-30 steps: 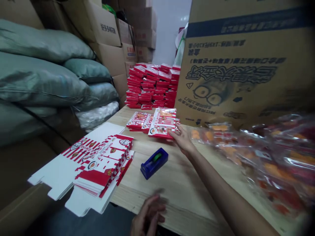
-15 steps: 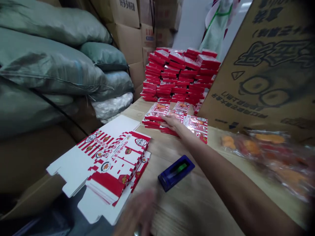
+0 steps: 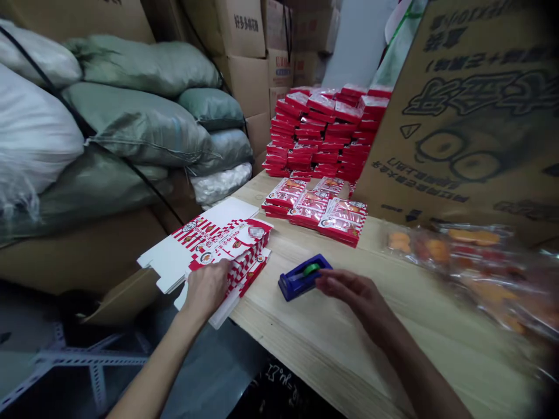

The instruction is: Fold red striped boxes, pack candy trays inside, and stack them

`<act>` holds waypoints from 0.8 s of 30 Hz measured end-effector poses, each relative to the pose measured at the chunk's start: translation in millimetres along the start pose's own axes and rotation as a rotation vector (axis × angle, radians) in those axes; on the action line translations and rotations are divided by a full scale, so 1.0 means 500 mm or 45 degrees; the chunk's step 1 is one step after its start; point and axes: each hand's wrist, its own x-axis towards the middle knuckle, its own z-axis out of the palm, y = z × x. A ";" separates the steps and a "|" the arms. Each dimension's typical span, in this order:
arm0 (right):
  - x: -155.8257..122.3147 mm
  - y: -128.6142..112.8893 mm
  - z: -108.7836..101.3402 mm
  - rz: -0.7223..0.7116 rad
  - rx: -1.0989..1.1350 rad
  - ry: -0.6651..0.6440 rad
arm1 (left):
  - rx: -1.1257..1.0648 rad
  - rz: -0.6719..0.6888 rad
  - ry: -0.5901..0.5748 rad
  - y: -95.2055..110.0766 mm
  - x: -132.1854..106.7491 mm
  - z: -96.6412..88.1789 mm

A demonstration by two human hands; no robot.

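Chinese print is showing on the stacked cardboard box [image 3: 244,26], upside down on the big carton [image 3: 471,116], and tiny on the flat cartons [image 3: 231,244]; none legible.

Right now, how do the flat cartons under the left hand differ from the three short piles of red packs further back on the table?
The flat cartons are unfolded sheets showing much white, and they overhang the edge of the table. The red packs are closed and glossy-topped, and lie wholly on the wood. The left hand rests on the flat cartons, while no hand touches the red packs. Both carry red-and-white print.
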 end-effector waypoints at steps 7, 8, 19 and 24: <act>-0.137 0.024 0.060 -0.005 0.241 -0.022 | -0.247 0.094 1.086 0.051 -0.107 -0.098; -0.146 0.020 0.072 -0.019 0.327 -0.051 | -0.333 0.286 1.124 0.084 -0.140 -0.107; -0.201 0.081 -0.035 0.159 0.737 0.386 | -2.117 -0.186 -0.096 0.328 -0.276 -0.061; -0.296 0.091 -0.057 0.386 0.622 0.349 | -1.566 0.190 0.188 0.336 -0.261 -0.070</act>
